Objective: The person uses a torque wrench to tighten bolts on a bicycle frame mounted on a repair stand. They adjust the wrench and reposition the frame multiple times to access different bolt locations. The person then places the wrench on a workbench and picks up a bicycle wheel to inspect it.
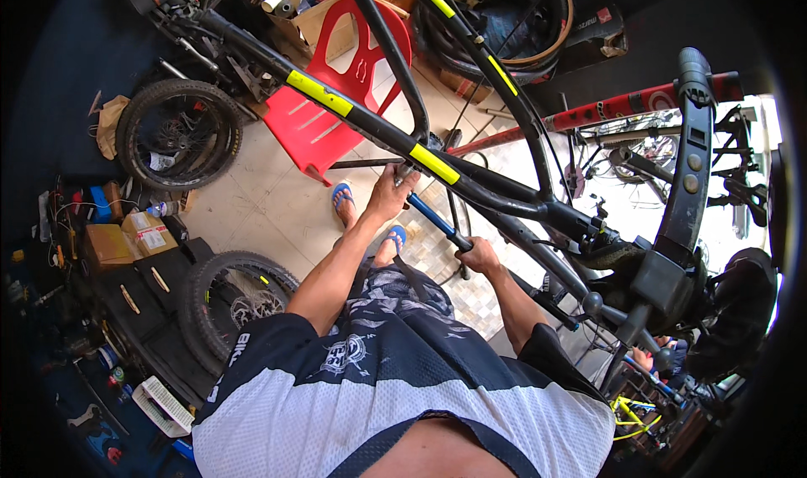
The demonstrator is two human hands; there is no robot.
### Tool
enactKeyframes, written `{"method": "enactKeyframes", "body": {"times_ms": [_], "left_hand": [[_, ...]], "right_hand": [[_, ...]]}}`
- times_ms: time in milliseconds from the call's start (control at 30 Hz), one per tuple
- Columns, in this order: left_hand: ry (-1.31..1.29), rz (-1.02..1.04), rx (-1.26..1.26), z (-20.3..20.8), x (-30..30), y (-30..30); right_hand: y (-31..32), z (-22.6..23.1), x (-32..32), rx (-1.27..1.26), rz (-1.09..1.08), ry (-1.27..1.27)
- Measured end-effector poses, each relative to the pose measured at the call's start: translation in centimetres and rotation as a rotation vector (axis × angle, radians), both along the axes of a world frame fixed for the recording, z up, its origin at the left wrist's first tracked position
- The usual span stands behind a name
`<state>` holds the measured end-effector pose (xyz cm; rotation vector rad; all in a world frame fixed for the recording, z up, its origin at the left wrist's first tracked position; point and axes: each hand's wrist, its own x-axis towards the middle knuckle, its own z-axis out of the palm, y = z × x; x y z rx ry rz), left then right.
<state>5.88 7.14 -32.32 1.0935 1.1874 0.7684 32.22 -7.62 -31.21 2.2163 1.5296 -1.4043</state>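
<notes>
A black bicycle frame [378, 127] with bright yellow patches hangs in front of me, clamped to a stand at the right. My right hand [481, 257] is wrapped round the black end of a long-handled wrench [431, 216] with a blue shaft. The shaft slants up and left to the lower part of the frame. There my left hand [392, 194] is closed about the wrench's head, close against the frame tube. What the head sits on is hidden by the fingers and the frame.
A red plastic chair [315, 125] stands beyond the frame. Loose bicycle wheels [178, 133] lie at the left, near a cluttered dark bench [151, 327]. The work stand's arm [689, 175] rises at the right, beside a red tube [614, 108]. Tyres [551, 53] are stacked behind.
</notes>
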Motion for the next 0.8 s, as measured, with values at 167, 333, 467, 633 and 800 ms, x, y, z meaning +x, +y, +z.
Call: {"method": "enactKeyframes", "body": {"times_ms": [167,333,467,633,800], "left_hand": [[-0.022,-0.006,-0.024,0.1,-0.3,0.5],[-0.029,-0.085,-0.113,0.3,-2.1,1.1],[0.028,-0.11,-0.11,0.7,-4.9,-0.1],[0.359,-0.084,0.278,2.7,-7.8,-2.3],[0.359,0.044,0.394,7.5,-8.4,-3.3]], "right_hand": [[-0.4,-1.4,0.6,0.048,0.005,0.007],[-0.5,-2.4,0.6,0.141,0.036,-0.033],[0.0,-2.5,-0.5,0.192,0.063,-0.104],[-0.4,0.1,-2.6,0.353,0.118,-0.125],[-1.5,4.8,-3.7,0.568,0.11,-0.172]]}}
